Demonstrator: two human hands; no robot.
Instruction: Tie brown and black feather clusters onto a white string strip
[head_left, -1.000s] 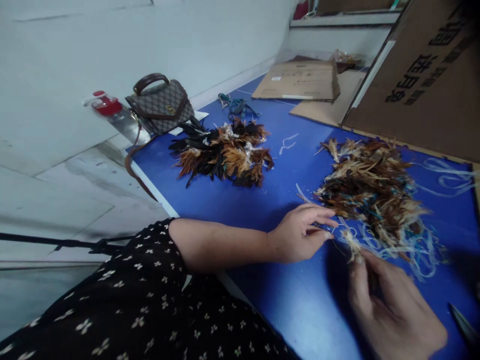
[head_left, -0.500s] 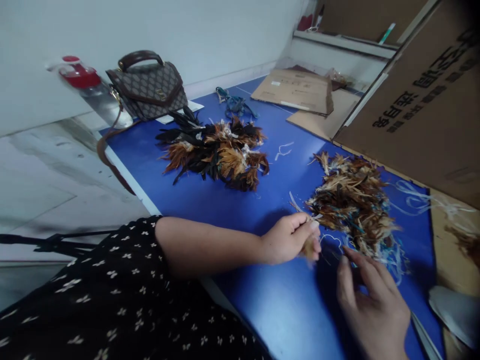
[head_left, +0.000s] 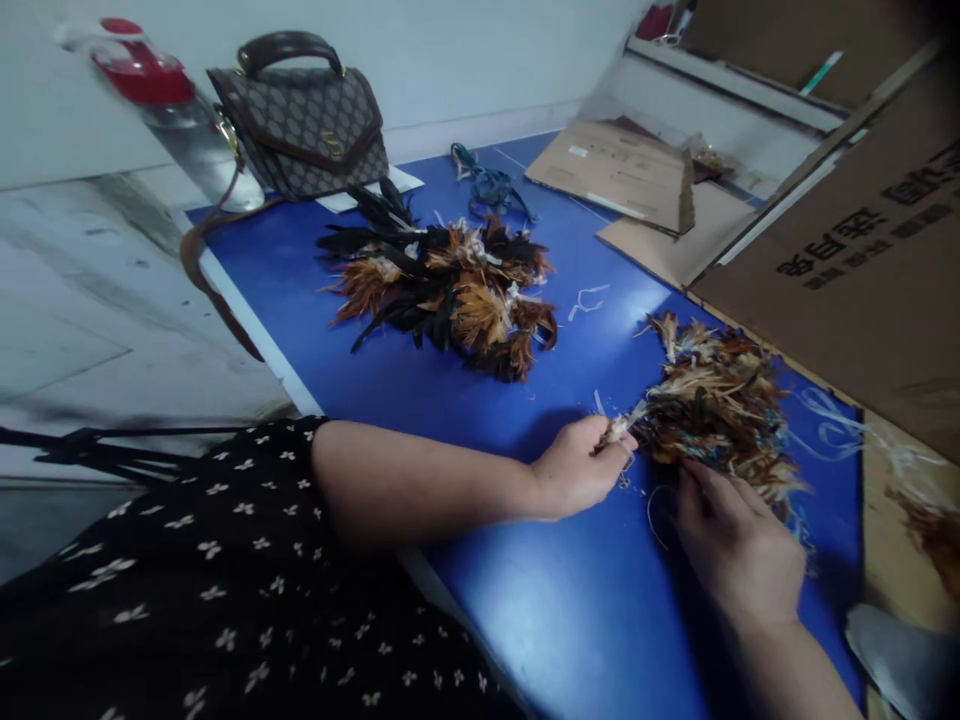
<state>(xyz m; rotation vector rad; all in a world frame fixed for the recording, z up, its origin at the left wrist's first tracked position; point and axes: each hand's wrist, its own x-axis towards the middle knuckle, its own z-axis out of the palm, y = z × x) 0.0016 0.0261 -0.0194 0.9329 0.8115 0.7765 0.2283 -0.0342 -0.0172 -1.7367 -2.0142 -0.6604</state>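
My left hand is closed around a small feather bunch, whose pale quill ends show above the thumb. Just right of it, a pile of brown and cream feathers lies on the blue tabletop. My right hand pinches thumb and forefinger together at the pile's near edge; what is between them is too small to make out. A thin pale thread curves beside those fingertips. Farther back on the left lies a second heap of black and rust feathers.
A patterned handbag and a red-capped bottle stand at the back left. Teal strips and flattened cardboard lie behind. A large carton borders the right side, near white ribbon strands.
My right hand has moved up and away to the feather pile's edge. My left hand has turned, so pale quill ends now show on top. The view has shifted slightly.
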